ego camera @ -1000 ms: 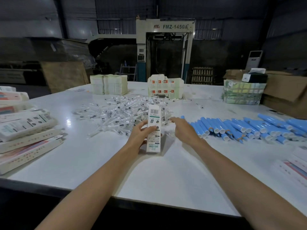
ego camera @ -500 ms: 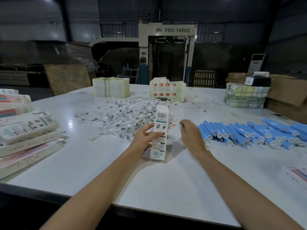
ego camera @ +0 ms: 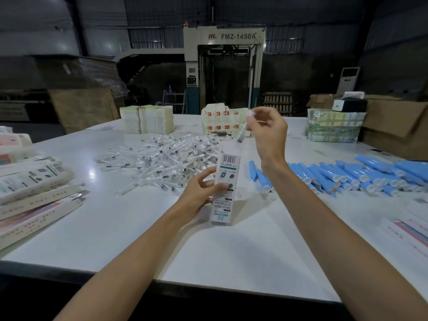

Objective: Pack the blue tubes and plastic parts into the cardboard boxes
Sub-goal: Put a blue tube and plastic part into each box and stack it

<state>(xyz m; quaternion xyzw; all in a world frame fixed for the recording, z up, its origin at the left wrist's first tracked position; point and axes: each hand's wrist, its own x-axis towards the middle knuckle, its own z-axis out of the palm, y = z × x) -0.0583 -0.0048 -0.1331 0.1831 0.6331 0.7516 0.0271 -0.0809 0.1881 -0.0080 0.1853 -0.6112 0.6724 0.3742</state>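
- Dim workshop behind, with a tall machine [ego camera: 224,66] marked FMZ-1450A at top centre of the frame; a white table [ego camera: 231,256] fills the lower half
- One narrow cardboard box [ego camera: 225,188] stands upright at centre frame, its open top uppermost, its lower end close to the table
- Left hand [ego camera: 199,193] grips this box from the left side, thumb across the printed face and fingers curled behind
- Right hand [ego camera: 269,133] is raised above the box mouth, its fingers pinching one clear plastic part [ego camera: 242,133], which is blurred and points down toward the opening
- Heap of clear plastic parts [ego camera: 171,158] lies just behind the box, left of centre; too many to count
- Blue tubes [ego camera: 347,177] lie in a long row at right of centre, partly hidden by the right forearm; too many to count
- Three stacks sit along the far table edge: pale flat cartons [ego camera: 147,120], red-marked cartons [ego camera: 221,121] partly behind the right hand, and a strapped bundle [ego camera: 334,126]
- Pile of printed boxes [ego camera: 30,181] lies at the left edge, number unclear
- One brown carton [ego camera: 398,128] stands at the right edge
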